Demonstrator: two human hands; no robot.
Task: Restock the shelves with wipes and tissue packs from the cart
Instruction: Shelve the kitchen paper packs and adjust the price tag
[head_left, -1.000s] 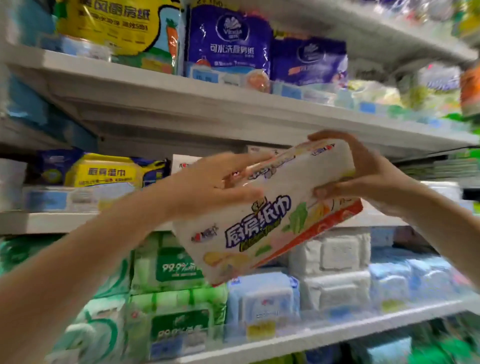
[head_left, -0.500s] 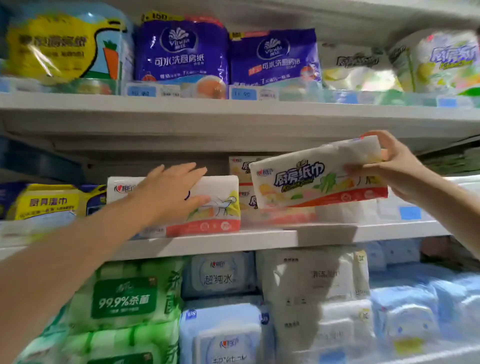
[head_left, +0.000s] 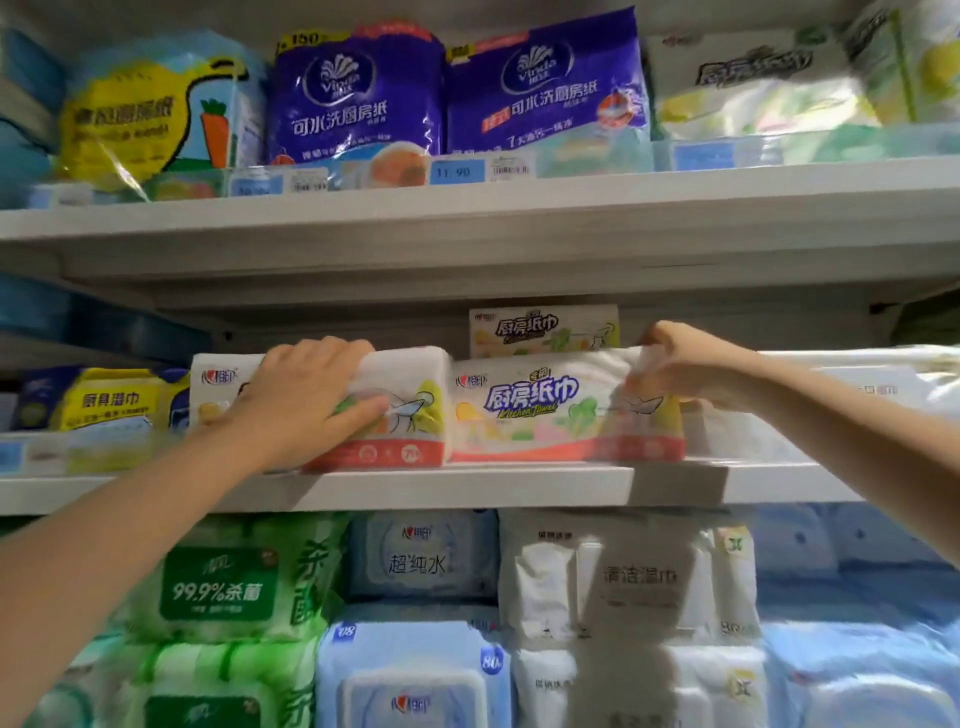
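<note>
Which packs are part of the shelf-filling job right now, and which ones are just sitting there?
Part of the job:
left kitchen towel pack, gripped from the top
right kitchen towel pack, pinched at its top corner
middle shelf, under both packs

Just sitting there:
purple packs, above
yellow pack, above
green wipes pack, below
</note>
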